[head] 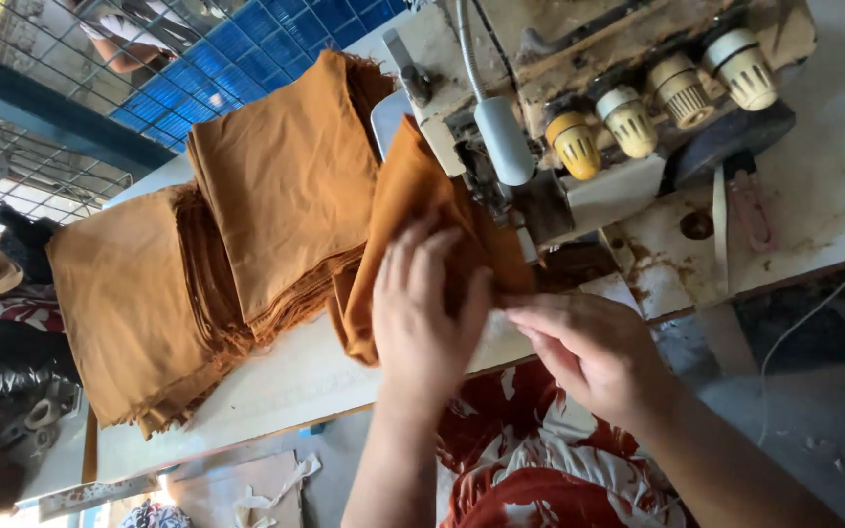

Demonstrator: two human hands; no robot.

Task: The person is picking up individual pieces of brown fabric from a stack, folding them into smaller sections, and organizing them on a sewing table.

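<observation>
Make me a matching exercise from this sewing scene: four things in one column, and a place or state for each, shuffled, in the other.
Things:
1. left hand
2. right hand
3. stacks of brown cloth
4. tension knobs

Places or states:
A. in a row on top of the sewing machine
B. piled on the table, left of the machine
C. spread flat on the brown cloth piece
D. pinching the cloth's edge at the table's front

Pairs: 1-C, 2-D, 3-B, 4-A

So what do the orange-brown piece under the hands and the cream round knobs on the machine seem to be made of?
The orange-brown piece looks like matte woven cloth: it folds softly, and the stacked pieces beside it show frayed edges. The cream round knobs seem hard plastic, ribbed and slightly yellowed, though that is only a guess.
</observation>
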